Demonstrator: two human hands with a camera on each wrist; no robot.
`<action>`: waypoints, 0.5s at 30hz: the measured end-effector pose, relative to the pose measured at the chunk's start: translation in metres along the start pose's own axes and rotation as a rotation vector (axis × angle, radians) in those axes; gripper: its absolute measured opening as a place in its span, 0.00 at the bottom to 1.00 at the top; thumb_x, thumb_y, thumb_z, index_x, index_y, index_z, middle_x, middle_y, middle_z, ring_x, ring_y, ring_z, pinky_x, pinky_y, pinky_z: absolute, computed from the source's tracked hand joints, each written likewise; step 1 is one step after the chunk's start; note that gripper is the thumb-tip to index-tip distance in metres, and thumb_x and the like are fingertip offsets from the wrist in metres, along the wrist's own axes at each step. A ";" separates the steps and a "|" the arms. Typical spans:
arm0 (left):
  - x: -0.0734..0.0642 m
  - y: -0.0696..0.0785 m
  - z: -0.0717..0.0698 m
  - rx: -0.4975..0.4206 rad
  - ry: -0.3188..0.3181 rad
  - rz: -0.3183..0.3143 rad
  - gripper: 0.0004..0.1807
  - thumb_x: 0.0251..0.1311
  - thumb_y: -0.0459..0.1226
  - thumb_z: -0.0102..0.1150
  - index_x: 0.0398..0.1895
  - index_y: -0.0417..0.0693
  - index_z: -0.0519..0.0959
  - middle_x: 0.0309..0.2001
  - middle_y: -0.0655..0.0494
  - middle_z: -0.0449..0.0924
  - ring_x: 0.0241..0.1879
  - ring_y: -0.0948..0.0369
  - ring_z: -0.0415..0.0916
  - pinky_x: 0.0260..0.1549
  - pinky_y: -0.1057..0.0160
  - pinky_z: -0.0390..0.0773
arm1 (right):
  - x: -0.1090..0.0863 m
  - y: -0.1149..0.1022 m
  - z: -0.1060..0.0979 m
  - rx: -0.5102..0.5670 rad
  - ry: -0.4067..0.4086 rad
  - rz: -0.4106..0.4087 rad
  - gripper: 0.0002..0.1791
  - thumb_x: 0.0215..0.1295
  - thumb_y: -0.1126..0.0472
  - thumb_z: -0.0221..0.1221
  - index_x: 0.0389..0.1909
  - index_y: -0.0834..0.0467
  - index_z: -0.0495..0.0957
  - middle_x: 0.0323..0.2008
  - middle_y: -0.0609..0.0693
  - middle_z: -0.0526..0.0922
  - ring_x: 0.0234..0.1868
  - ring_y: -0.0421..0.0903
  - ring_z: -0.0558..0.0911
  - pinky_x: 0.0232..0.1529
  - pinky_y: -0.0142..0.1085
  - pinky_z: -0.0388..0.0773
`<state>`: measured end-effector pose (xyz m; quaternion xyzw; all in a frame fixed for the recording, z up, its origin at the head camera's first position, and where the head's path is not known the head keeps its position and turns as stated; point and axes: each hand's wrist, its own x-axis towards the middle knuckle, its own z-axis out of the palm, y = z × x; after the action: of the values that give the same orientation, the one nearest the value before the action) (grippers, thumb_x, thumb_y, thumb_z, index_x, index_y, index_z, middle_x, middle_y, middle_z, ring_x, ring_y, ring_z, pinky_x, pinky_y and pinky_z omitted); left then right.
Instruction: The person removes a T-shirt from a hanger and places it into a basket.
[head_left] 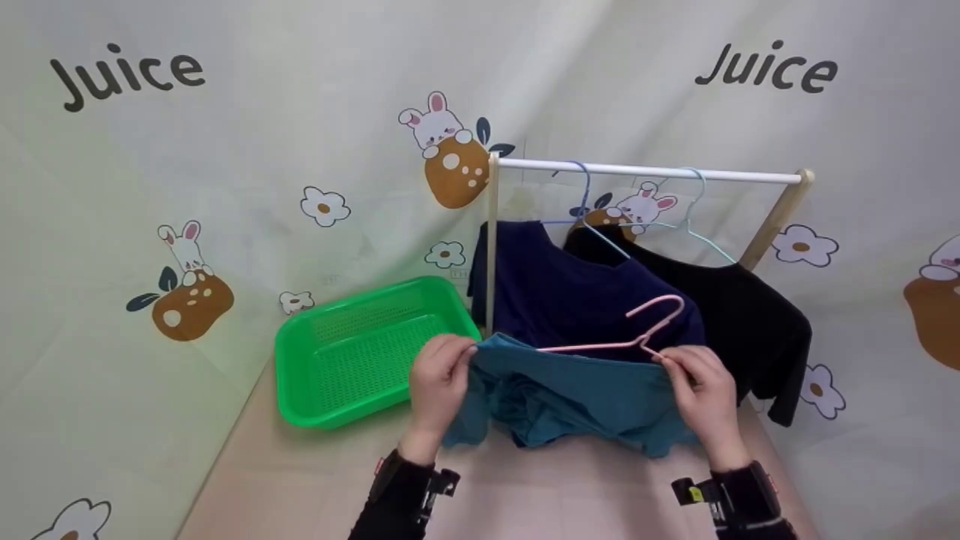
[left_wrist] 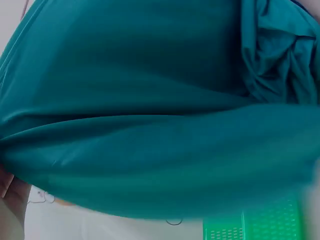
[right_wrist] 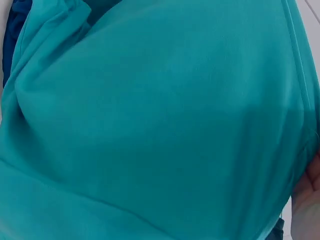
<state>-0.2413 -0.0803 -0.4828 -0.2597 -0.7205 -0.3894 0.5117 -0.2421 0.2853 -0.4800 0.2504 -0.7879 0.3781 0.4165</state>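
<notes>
A teal garment (head_left: 600,397) is stretched between two bare hands in the head view, bunched in its lower middle. My left hand (head_left: 439,382) pinches its upper left corner. At the other end my right hand (head_left: 705,394) pinches the upper edge between thumb and fingers. A pink hanger (head_left: 600,347) lies along that edge, its hook standing up beside my right fingertips; part of its frame is hidden by cloth. Teal fabric fills most of both wrist views, with a bit of the left hand (left_wrist: 14,207) and of the right hand (right_wrist: 307,200) at the borders.
Behind the cloth stands a rack with a white rod (head_left: 637,170) and wooden posts. A navy top (head_left: 592,292) hangs there on a blue hanger, a black top (head_left: 772,315) on a light-blue one. Left of my hands, a green basket (head_left: 330,421) sits on the pale table (head_left: 555,495).
</notes>
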 end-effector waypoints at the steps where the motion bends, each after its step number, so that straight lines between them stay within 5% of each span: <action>1: 0.000 0.000 -0.002 -0.010 0.011 -0.016 0.04 0.64 0.31 0.62 0.34 0.40 0.85 0.33 0.52 0.82 0.34 0.56 0.80 0.38 0.62 0.78 | 0.000 0.000 0.000 -0.004 -0.002 0.018 0.10 0.54 0.79 0.66 0.33 0.62 0.86 0.33 0.54 0.84 0.39 0.39 0.79 0.44 0.22 0.69; 8: -0.007 -0.002 -0.007 -0.041 0.069 -0.149 0.07 0.55 0.22 0.66 0.32 0.41 0.84 0.31 0.52 0.82 0.32 0.55 0.79 0.36 0.63 0.75 | -0.001 -0.001 0.000 -0.009 0.013 0.120 0.06 0.61 0.76 0.63 0.33 0.63 0.84 0.33 0.56 0.83 0.35 0.34 0.77 0.38 0.20 0.68; 15: -0.019 -0.005 -0.006 -0.012 0.044 -0.246 0.06 0.56 0.22 0.65 0.32 0.41 0.83 0.31 0.51 0.82 0.32 0.55 0.78 0.35 0.66 0.74 | -0.001 -0.004 0.009 -0.039 0.066 0.161 0.06 0.62 0.77 0.62 0.31 0.64 0.83 0.32 0.54 0.82 0.36 0.35 0.76 0.41 0.21 0.68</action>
<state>-0.2361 -0.0874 -0.5011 -0.1638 -0.7332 -0.4592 0.4741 -0.2425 0.2759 -0.4827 0.1655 -0.7986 0.4029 0.4154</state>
